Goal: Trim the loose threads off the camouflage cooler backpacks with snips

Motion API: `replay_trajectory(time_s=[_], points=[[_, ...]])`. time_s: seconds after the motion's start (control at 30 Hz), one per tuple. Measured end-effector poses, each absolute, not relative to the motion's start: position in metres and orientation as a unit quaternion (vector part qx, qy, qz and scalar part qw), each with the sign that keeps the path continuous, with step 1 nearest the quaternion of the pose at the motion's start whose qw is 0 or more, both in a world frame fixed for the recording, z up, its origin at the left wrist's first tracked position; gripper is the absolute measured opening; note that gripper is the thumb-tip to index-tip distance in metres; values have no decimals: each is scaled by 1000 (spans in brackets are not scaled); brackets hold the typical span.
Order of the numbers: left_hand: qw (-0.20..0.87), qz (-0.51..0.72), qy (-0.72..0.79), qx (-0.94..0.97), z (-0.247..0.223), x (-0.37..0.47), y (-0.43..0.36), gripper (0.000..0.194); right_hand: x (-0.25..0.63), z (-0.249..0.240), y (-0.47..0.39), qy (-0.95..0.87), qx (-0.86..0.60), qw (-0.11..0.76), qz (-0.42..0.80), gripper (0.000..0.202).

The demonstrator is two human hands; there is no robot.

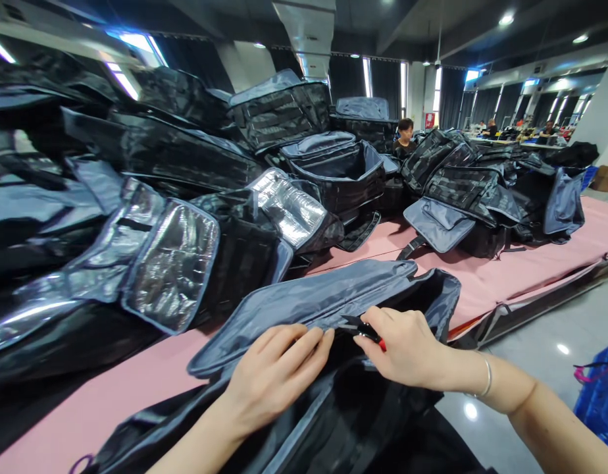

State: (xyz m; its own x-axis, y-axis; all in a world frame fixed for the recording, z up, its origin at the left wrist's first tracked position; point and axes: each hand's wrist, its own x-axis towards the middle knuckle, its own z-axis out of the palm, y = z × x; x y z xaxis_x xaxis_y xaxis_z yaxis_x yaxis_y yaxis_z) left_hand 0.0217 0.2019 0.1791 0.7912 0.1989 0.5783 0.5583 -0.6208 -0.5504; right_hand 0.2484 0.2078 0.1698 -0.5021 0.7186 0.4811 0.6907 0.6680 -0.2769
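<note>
In front of me an unzipped black bag (363, 415) with a grey lining lies with its lid flap (294, 299) folded back on the table. My left hand (279, 368) has its fingers closed at the seam between the lid and the bag's opening, pinching the fabric there. Thread snips (356, 327) with dark blades and a bit of red on the handle are gripped in my right hand (407, 345). Their blades point left, close to my left fingertips and the seam. Whether a thread lies between the blades is too small to tell.
Behind the bag, several dark camouflage bags (279, 112) are heaped, some showing silver foil linings (173, 263). A pink covering (521, 280) spreads over the long table. A blue crate (600, 401) stands on the floor at right. Another person (404, 136) is beyond the heap.
</note>
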Motion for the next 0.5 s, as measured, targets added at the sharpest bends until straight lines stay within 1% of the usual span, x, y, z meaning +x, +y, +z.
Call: replay_trajectory(time_s=[0.17, 0.3, 0.37, 0.5], points=[[377, -228, -204, -874, 177, 20, 200, 22, 248, 170, 206, -867, -407, 286, 14, 11], [365, -232, -212, -876, 179, 20, 200, 25, 251, 167, 206, -843, -444, 302, 13, 13], [341, -240, -224, -881, 182, 22, 199, 25, 253, 165, 207, -832, -457, 313, 25, 13], [249, -301, -302, -870, 191, 36, 197, 15, 257, 163, 209, -826, -454, 327, 62, 14]])
